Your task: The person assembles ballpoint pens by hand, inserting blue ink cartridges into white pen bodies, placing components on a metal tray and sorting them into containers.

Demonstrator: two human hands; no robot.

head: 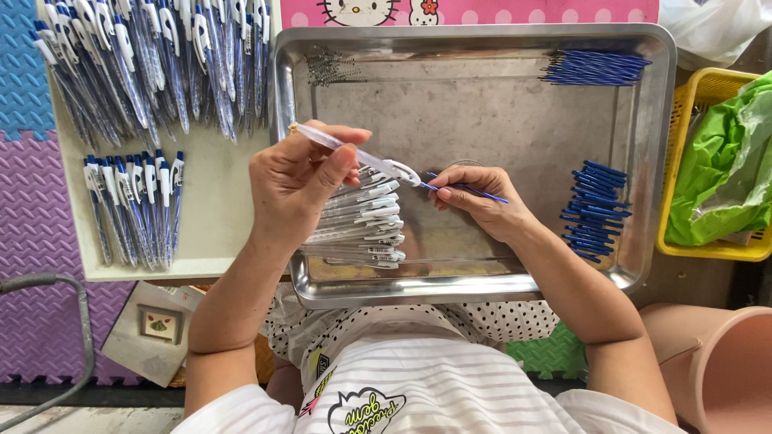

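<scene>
The left hand [293, 181] pinches a clear pen barrel [354, 153] between thumb and fingers while clutching a fanned bundle of empty pen barrels [362, 225] beneath it. The right hand [478, 201] grips a thin blue refill [466, 189], its tip at the barrel's open end, above the steel tray [482, 104]; more blue refills [595, 213] lie just right of that hand, and finished pens [133, 209] sit left of the left hand
</scene>
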